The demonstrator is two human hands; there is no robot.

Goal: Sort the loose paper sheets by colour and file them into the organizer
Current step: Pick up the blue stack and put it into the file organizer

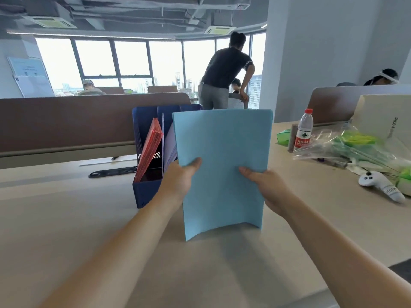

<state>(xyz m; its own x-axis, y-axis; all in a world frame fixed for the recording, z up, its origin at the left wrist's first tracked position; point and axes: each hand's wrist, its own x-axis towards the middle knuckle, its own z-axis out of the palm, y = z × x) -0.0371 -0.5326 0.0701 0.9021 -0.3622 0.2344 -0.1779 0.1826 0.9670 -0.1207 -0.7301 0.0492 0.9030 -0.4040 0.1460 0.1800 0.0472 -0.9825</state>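
I hold a stack of light blue paper sheets upright, its lower edge on or just above the desk, in front of the dark blue organizer. My left hand grips the stack's left edge and my right hand grips its right edge, thumbs on the near face. The organizer's left slot holds red sheets. Pale lilac sheets stand in the slot beside them. The blue stack hides the organizer's right part.
The beige desk runs to a brown partition behind. At the right stand a water bottle, clear bags with green items, a white controller and a cardboard box. A black bar lies left of the organizer. People are in the background.
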